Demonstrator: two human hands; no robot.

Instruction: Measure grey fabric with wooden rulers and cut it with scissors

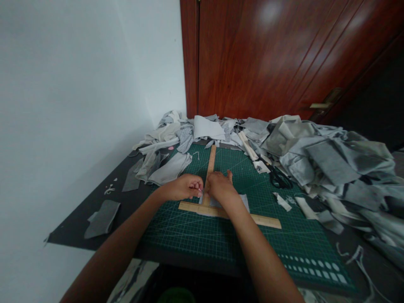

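My left hand is closed in a pinch on a small pale pink piece that looks like chalk, at the left side of an upright wooden ruler. Bent over that same ruler, my right hand has its fingers curled down on it and one finger sticking out to the right. A second wooden ruler lies crosswise at the near end, so the two form a T. Beneath them is a light grey piece of cloth, partly covered by the rulers and my right hand. A green cutting mat lies under everything.
Heaped cloth scraps line the right and back. Black scissors lie at the mat's right. Grey cloth pieces rest on the dark tabletop at left. A white wall and a wooden door stand close behind.
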